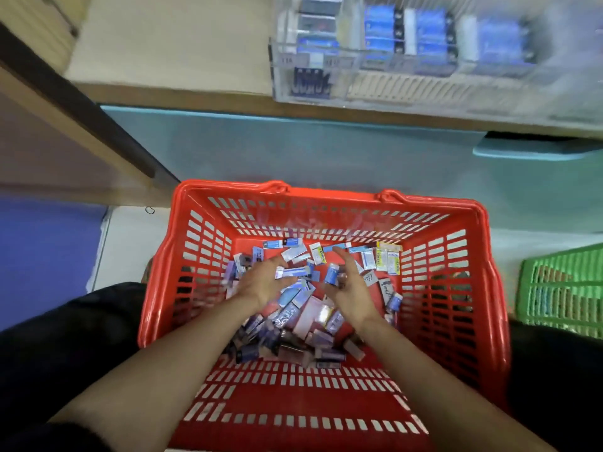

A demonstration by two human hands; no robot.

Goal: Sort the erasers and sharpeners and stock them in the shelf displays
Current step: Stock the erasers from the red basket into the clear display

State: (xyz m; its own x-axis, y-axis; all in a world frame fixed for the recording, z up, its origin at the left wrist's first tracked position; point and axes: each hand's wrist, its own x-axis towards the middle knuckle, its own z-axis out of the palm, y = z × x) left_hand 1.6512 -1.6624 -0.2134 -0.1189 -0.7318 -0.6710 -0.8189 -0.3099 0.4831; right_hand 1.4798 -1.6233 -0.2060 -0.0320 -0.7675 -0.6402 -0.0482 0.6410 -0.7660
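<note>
Filling the red basket (326,192), small blue-and-white wrapped erasers (293,298) lie jumbled.

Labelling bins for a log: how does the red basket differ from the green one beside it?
Colour aside, the red basket sits mid-frame, nearly whole; the green basket is cut off at the right edge. The red basket holds a heap of small packs; the green basket's contents cannot be made out. Both have slotted plastic walls.

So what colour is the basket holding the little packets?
The basket is red; the head view shows it.
</note>
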